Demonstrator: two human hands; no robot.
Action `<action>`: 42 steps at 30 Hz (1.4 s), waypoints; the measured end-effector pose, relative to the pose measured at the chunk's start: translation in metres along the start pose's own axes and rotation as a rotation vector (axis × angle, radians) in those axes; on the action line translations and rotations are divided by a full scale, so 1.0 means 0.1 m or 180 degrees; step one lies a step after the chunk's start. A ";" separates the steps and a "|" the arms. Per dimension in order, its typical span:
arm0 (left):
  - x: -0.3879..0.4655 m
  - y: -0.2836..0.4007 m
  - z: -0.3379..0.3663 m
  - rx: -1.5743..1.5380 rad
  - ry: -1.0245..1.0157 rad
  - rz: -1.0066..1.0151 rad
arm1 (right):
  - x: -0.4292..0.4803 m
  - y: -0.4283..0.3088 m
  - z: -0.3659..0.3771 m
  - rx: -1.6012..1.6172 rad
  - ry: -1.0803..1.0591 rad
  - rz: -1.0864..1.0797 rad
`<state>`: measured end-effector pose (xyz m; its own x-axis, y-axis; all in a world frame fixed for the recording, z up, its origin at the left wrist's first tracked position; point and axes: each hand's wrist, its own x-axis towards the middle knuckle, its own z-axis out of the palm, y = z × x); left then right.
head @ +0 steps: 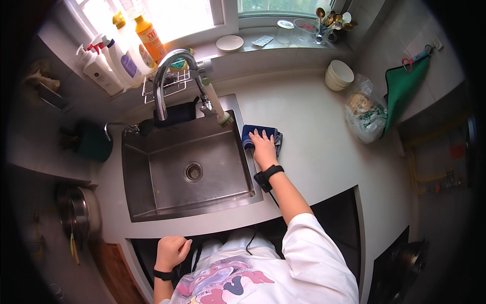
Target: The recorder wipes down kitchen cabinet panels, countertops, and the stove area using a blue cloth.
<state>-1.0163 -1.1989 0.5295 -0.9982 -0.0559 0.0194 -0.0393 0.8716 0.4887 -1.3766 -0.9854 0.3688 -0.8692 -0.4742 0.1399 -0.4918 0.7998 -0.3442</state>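
Observation:
My right hand [264, 150] lies flat with spread fingers on a folded dark blue cloth [279, 142], pressing it against the countertop at the right rim of the stainless steel sink [197, 152]. Part of the cloth reaches over that rim. My left hand [171, 250] is curled into a loose fist in front of the counter's front edge, near my body, with nothing seen in it. The sink basin has a round drain [193, 172]. A chrome faucet [163, 83] arches over its back edge, and a dish brush [216, 100] with a pale handle leans beside the faucet.
Stacked white bowls [339, 75] and a filled plastic bag [365, 110] stand at the counter's right back. Several bottles [125, 57] line the left sill near a wire rack [167, 81]. A saucer [229, 43] and a glass jar [284, 31] sit on the window sill.

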 end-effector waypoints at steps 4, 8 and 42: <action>0.56 0.87 -0.91 -0.0968 0.0049 0.0861 | -0.28 0.40 -0.24 0.0102 -0.0056 -0.0285; 0.94 1.64 -1.44 -0.1321 -0.0169 0.1941 | -0.52 1.35 -0.56 -0.0149 0.0179 0.0536; -0.25 0.96 -2.09 -0.3096 0.0727 0.2148 | -2.22 -0.51 -0.16 -0.0402 -0.0301 0.1065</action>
<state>-0.9861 -1.2155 0.7581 -0.7703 0.0991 0.6300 0.6352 0.0322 0.7717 -1.1597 -0.9150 0.3705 -0.9773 -0.2060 -0.0493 -0.1888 0.9527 -0.2383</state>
